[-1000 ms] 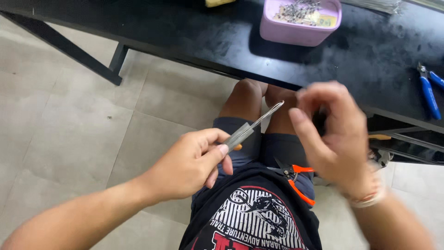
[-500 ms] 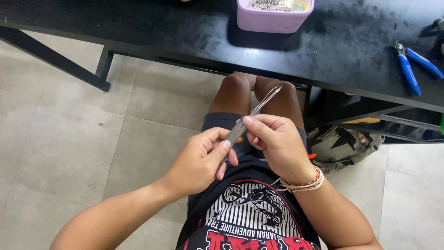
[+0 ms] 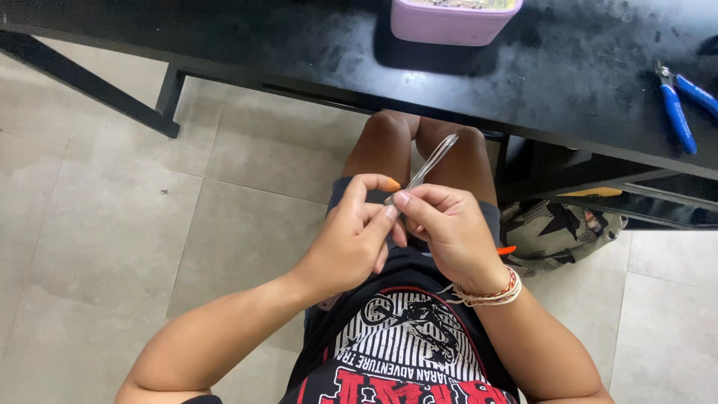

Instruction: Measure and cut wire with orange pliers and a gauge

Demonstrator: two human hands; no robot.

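Bare-armed, the person wears a black shirt (image 3: 407,352) printed with white stripes and red lettering; dark shorts (image 3: 419,258); red-and-cream thread bracelets (image 3: 490,293) circle the right wrist.

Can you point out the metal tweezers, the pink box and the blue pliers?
metal tweezers (image 3: 432,161): head view, mid-shaft.
pink box (image 3: 447,27): head view, front wall.
blue pliers (image 3: 677,116): head view, left handle.

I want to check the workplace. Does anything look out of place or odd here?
Little stands out. The blue-handled pliers lie near the black table's front edge, and an orange-handled tool sits mostly hidden at the lap. Both hands hold metal tweezers.
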